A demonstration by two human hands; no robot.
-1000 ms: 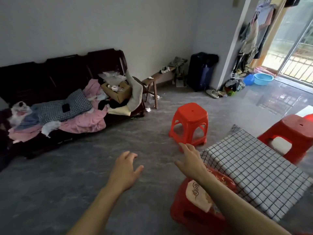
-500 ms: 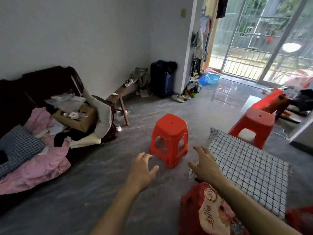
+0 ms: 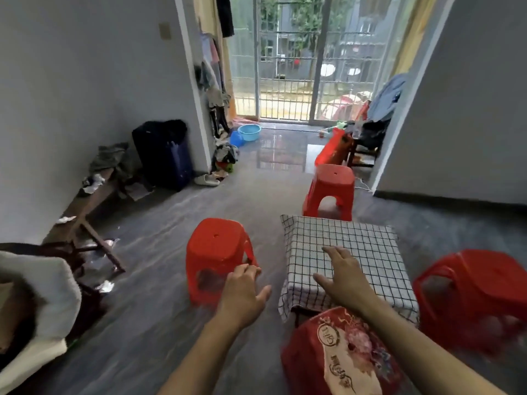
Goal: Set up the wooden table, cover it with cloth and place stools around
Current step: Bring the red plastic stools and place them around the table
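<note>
Cloth (image 3: 348,243), white with a black check, covers the low tabletop at the middle right and hangs over its near edge. Four red plastic stools stand round it: the far stool (image 3: 330,189) just beyond its far edge, the left stool (image 3: 218,252) beside its left side, the right stool (image 3: 470,292) at its right, and the near stool (image 3: 339,354), with a printed cushion on its seat, at the near edge. The left hand (image 3: 245,292) reaches toward the left stool, fingers loosely spread, fingertips at the stool's near right corner; whether they touch it cannot be told. The right hand (image 3: 345,277) is over the cloth, flat with fingers straight and thumb out, holding nothing. A wooden bench (image 3: 85,206) stands along the left wall, a dark suitcase (image 3: 162,152) beyond it.
</note>
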